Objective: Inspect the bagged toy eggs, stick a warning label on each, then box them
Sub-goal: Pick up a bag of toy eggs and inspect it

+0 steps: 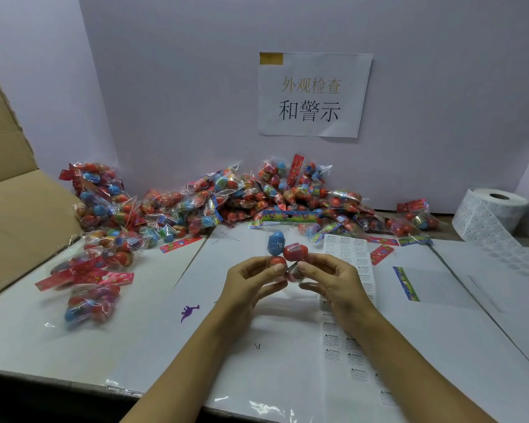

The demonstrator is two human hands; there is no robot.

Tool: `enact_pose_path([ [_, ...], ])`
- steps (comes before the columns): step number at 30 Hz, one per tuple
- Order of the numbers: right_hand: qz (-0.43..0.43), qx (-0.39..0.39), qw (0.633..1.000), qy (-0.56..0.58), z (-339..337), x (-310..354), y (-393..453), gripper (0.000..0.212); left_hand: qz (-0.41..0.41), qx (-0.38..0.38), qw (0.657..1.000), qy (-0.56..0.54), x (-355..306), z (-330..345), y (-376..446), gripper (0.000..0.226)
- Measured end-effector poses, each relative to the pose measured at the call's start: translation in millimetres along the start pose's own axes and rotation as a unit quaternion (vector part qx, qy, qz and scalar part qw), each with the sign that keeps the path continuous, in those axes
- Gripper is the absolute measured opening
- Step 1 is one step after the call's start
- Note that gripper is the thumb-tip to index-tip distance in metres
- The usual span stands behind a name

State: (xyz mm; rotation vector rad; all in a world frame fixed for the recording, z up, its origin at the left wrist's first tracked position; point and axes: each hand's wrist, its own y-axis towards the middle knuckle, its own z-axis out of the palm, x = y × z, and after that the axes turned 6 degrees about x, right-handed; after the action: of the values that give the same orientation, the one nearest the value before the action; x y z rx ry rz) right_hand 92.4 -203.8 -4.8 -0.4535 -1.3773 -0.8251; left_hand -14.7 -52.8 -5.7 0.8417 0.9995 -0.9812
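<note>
Both hands hold one clear bag of toy eggs [287, 251] above the middle of the white table [165, 331]. A blue egg and red eggs stick up above my fingers. My left hand [251, 282] pinches the bag's left side. My right hand [327, 279] pinches its right side. A strip of warning labels [342, 300] lies under my right hand and runs toward me. A large heap of bagged eggs [226, 196] lies along the back wall. More bags [95, 276] sit at the left.
A cardboard box flap [19, 215] stands at the far left. A roll of labels [498, 215] sits at the back right, its tail trailing over the table. A paper sign [312, 96] hangs on the wall. A small purple dinosaur [190, 311] lies left of my forearm.
</note>
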Motion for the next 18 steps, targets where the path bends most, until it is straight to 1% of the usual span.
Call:
enact_pose_path([
  [4, -0.002, 0.002, 1.000, -0.001, -0.9, -2.2, 0.2, 0.038, 0.004, 0.006, 1.000, -0.001, -0.1, 0.4, -0.7, 0.040],
  [6, -0.004, -0.012, 1.000, -0.019, 0.4, -5.6, 0.0, 0.034, 0.005, 0.013, 1.000, 0.000, -0.1, 0.7, -0.9, 0.041],
  [8, -0.015, -0.056, 0.995, -0.077, 2.2, -9.5, -0.6, 0.037, 0.006, 0.008, 1.000, -0.004, 0.1, 0.9, -0.9, 0.041],
  [10, -0.048, -0.119, 0.978, -0.163, 3.0, -11.9, -1.6, 0.038, 0.010, 0.003, 1.000, -0.011, 0.0, 0.2, -0.4, 0.038],
  [11, -0.068, -0.138, 0.968, -0.197, 2.8, -12.0, -2.3, 0.035, 0.012, 0.009, 1.000, -0.008, 0.5, -0.2, -0.4, 0.037],
  [12, -0.082, -0.139, 0.963, -0.216, 2.5, -11.8, -2.7, 0.030, 0.014, 0.021, 1.000, 0.001, 1.3, -0.6, -0.7, 0.038],
  [13, -0.085, -0.124, 0.963, -0.224, 2.2, -11.4, -2.9, 0.022, 0.014, 0.037, 0.999, 0.014, 2.3, -0.8, -1.1, 0.040],
  [15, -0.068, -0.074, 0.971, -0.217, 2.7, -12.0, -3.0, 0.009, 0.015, 0.059, 0.996, 0.057, 4.4, -0.5, -2.1, 0.043],
  [18, -0.033, -0.037, 0.986, -0.160, 5.6, -13.6, -2.7, 0.021, 0.015, 0.030, 0.992, 0.125, 4.7, -0.2, -2.1, 0.044],
])
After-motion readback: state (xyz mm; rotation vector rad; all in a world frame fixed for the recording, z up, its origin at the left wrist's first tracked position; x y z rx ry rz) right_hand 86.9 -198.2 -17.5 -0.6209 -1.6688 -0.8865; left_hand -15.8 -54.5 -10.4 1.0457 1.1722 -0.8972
